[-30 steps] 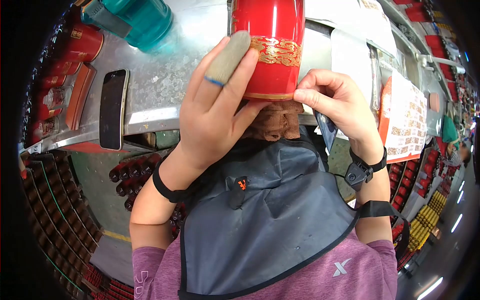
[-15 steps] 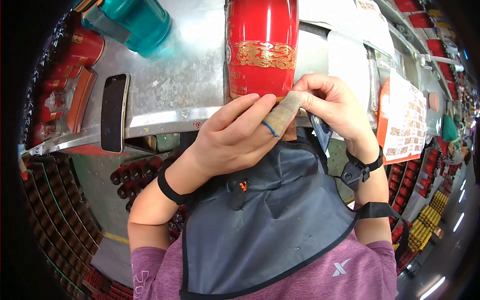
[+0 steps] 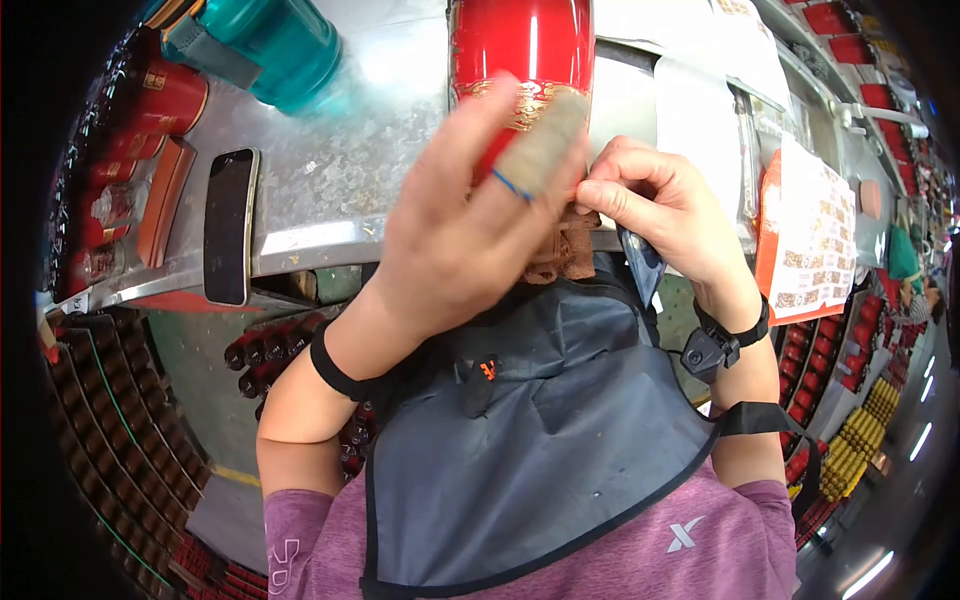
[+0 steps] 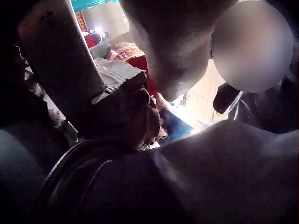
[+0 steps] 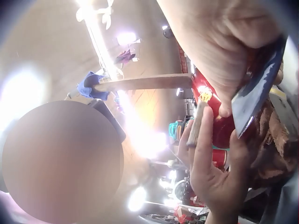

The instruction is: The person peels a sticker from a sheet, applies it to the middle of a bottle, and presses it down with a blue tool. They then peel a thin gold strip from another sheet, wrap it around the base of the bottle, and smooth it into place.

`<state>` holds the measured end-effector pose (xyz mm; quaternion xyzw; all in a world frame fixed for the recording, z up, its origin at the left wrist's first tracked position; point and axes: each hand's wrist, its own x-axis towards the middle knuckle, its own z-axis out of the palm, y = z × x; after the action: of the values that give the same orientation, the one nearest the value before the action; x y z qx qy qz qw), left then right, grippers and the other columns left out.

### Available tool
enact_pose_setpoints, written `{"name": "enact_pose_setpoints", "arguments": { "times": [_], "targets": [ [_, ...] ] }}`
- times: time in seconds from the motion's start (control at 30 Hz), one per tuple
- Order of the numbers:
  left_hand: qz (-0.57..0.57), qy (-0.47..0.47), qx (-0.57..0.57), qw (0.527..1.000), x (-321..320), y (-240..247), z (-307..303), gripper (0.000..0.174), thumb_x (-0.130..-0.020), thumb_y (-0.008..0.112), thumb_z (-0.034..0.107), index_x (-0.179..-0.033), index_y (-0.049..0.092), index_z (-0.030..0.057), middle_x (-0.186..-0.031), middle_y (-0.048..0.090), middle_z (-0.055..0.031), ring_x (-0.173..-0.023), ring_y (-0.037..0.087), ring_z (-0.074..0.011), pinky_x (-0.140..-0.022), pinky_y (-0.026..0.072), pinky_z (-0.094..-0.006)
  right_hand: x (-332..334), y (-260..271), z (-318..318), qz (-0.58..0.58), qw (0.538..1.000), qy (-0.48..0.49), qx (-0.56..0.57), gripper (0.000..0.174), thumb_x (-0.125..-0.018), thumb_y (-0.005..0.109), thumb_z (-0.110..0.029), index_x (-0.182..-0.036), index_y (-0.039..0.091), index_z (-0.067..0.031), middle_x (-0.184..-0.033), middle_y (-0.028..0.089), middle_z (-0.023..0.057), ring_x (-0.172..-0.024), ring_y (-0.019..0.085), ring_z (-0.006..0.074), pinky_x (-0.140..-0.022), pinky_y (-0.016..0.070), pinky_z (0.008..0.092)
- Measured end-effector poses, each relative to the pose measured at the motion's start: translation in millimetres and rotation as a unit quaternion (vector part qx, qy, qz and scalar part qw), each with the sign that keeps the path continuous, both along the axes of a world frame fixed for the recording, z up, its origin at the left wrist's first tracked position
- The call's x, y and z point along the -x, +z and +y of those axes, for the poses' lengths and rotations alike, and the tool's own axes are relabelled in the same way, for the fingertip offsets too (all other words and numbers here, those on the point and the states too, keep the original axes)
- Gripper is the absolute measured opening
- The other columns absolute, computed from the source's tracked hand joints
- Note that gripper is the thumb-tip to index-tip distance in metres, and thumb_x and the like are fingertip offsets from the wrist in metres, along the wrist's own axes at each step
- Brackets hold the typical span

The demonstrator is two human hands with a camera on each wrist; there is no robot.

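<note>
A glossy red vessel (image 3: 520,40) with a gold patterned band lies with its near end over a brown cloth (image 3: 565,250) at the bench edge. My left hand (image 3: 480,200), blurred, reaches over the band, fingers extended; one finger wears a beige fabric cot (image 3: 545,150) with a blue edge. In the right wrist view the left fingers (image 5: 203,135) lie straight along the vessel's side. My right hand (image 3: 665,205) has thumb and forefinger together at the vessel's near edge. A flat, pointed, grey-blue blade-like piece (image 5: 254,93) sticks out from its curled fingers.
On the metal bench (image 3: 330,190) lie a phone (image 3: 230,225) and a teal bottle (image 3: 275,50). Red containers (image 3: 165,95) stand at left. A printed sheet (image 3: 815,235) stands right of my right hand. Racks of dark items (image 3: 110,430) fill the lower left.
My left hand went from the vessel's side down to the right fingertips at its near end, then back up over the band. The vessel shifted slightly left. My right hand stayed nearly still.
</note>
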<state>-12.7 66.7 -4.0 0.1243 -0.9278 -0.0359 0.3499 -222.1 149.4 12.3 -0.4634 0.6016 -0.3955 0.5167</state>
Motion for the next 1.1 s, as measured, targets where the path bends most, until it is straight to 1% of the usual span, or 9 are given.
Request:
{"name": "enact_pose_setpoints", "arguments": {
  "times": [0.1,0.23,0.33,0.53,0.63,0.73,0.83,0.93,1.1],
  "targets": [
    [-0.005,0.074,-0.036,0.997,2.3,1.9,-4.5,0.067,-0.074,0.081,0.019,-0.135,0.058,0.0025,-0.143,0.054,-0.0165,-0.133,0.048,-0.0424,-0.106,0.0466,-0.047,1.8,4.2,2.8,0.001,1.0,-0.008,0.022,0.019,-0.091,0.075,-0.02,-0.087,0.071,-0.0024,-0.08,0.054,-0.0041,-0.064,0.044,0.0028,-0.059,0.0396,0.0226],
    [0.023,0.077,-0.075,0.994,-2.2,-3.2,-7.8,0.069,-0.077,0.08,0.019,-0.138,0.055,0.0004,-0.143,0.053,-0.0192,-0.132,0.05,-0.0408,-0.106,0.0464,-0.0458,3.4,11.5,4.5,0.004,1.0,-0.015,0.013,0.019,-0.09,0.076,-0.019,-0.085,0.07,-0.0022,-0.083,0.052,-0.0035,-0.063,0.043,0.0033,-0.059,0.0389,0.022],
    [0.059,0.069,-0.11,0.99,-5.3,-9.6,-9.8,0.075,-0.068,0.082,0.016,-0.137,0.056,0.0004,-0.139,0.055,-0.0187,-0.127,0.053,-0.043,-0.102,0.0495,-0.0454,4.6,11.4,3.4,0.006,1.0,-0.014,0.016,0.019,-0.09,0.076,-0.019,-0.084,0.07,-0.0023,-0.081,0.052,-0.0037,-0.064,0.043,0.0031,-0.059,0.0388,0.0218],
    [0.091,0.058,-0.191,0.976,-11.8,-18.6,-8.3,0.076,-0.074,0.082,0.02,-0.14,0.052,-0.0001,-0.144,0.051,-0.0208,-0.126,0.054,-0.0412,-0.102,0.0491,-0.0428,2.1,7.3,-1.8,0.019,0.999,-0.007,0.028,0.018,-0.09,0.076,-0.019,-0.085,0.069,-0.0027,-0.077,0.051,-0.005,-0.063,0.041,0.0023,-0.058,0.0379,0.0217],
    [0.096,0.047,-0.199,0.974,-13.4,-18.2,-7.6,0.071,-0.085,0.079,0.019,-0.144,0.047,-0.0042,-0.138,0.056,-0.0238,-0.123,0.057,-0.0386,-0.102,0.0477,-0.0425,2.5,1.4,-3.0,0.012,1.0,-0.005,0.014,0.018,-0.09,0.076,-0.02,-0.086,0.07,-0.0034,-0.074,0.05,-0.0061,-0.062,0.041,0.002,-0.058,0.0371,0.0216],
    [0.071,0.078,-0.21,0.972,-23.6,-11.6,-0.8,0.059,-0.08,0.079,0.013,-0.135,0.058,0.0004,-0.138,0.056,-0.0197,-0.122,0.057,-0.0391,-0.099,0.0508,-0.0434,3.3,-0.7,-3.8,0.022,1.0,0.001,0.019,0.018,-0.091,0.076,-0.02,-0.086,0.07,-0.0038,-0.073,0.049,-0.0067,-0.062,0.04,0.0019,-0.057,0.0362,0.0214],
    [0.043,0.001,-0.075,0.996,-41.3,-11.1,4.3,0.03,-0.09,0.071,0.013,-0.117,0.07,0.0013,-0.121,0.066,-0.0164,-0.114,0.062,-0.0348,-0.093,0.0538,-0.0408,2.0,-3.0,-2.7,-0.005,1.0,-0.005,-0.001,0.018,-0.091,0.075,-0.021,-0.088,0.07,-0.0037,-0.072,0.048,-0.0071,-0.062,0.04,0.0018,-0.057,0.0358,0.0211],
    [0.041,-0.015,-0.046,0.998,-41.5,-14.6,6.8,0.024,-0.089,0.07,0.009,-0.112,0.072,0.0032,-0.117,0.068,-0.0135,-0.11,0.064,-0.0325,-0.088,0.0569,-0.039,0.9,-7.5,-4.5,-0.026,0.999,-0.002,0.019,0.019,-0.091,0.075,-0.021,-0.088,0.07,-0.0037,-0.069,0.047,-0.0079,-0.062,0.039,0.0015,-0.057,0.0355,0.0209],
    [0.069,-0.043,-0.013,0.997,-26.2,-14.9,5.0,0.04,-0.067,0.074,0.004,-0.107,0.078,0.0113,-0.112,0.066,-0.0029,-0.111,0.06,-0.0259,-0.083,0.0577,-0.0359,-0.2,-5.9,-2.7,-0.044,0.999,-0.01,-0.007,0.018,-0.093,0.074,-0.021,-0.089,0.07,-0.0037,-0.066,0.047,-0.0092,-0.062,0.039,0.0012,-0.057,0.0344,0.0206]
  ]
}}
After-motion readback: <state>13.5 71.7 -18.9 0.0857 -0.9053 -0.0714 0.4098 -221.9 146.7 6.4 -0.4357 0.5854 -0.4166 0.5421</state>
